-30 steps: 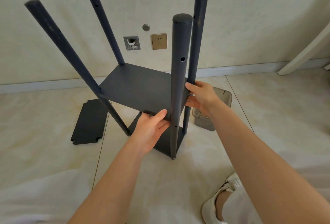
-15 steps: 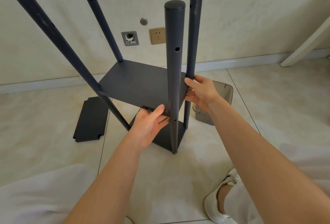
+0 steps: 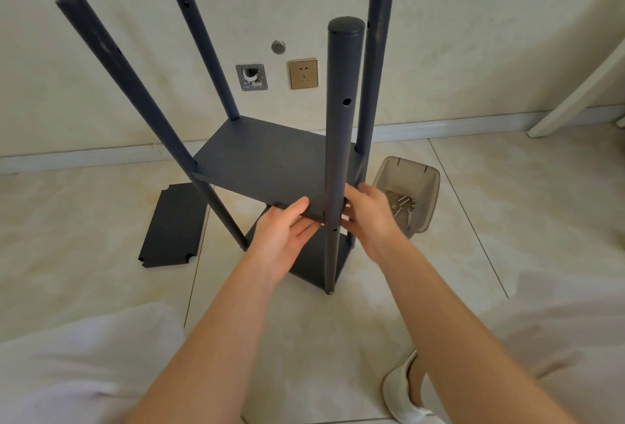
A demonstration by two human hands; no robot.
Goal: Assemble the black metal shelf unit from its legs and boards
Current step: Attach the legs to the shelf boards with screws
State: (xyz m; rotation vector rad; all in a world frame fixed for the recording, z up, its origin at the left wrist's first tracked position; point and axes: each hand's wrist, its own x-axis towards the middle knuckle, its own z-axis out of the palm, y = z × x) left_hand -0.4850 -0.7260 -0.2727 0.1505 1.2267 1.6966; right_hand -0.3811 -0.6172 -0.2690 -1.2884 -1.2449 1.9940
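Note:
The black shelf frame stands on the floor with its legs pointing up; the near leg (image 3: 340, 119) is closest to me. A lower board (image 3: 311, 261) sits at the bottom. The middle board (image 3: 270, 160) hangs partway up between the legs. My left hand (image 3: 284, 234) grips its front edge just left of the near leg, thumb on top. My right hand (image 3: 372, 217) holds the board's corner just right of that leg; its fingertips are hidden behind the leg. A spare board (image 3: 172, 224) lies flat on the floor to the left.
A clear grey plastic tray (image 3: 422, 180) with several screws (image 3: 402, 204) lies right of the frame. The wall behind carries a socket (image 3: 303, 74) and a metal plate (image 3: 252, 77). A white furniture leg (image 3: 581, 92) slants at far right. My shoe (image 3: 402, 390) is at the bottom.
My right hand has slid from the board's right edge by the far right leg to the corner at the near leg. The left hand keeps its grip on the front edge.

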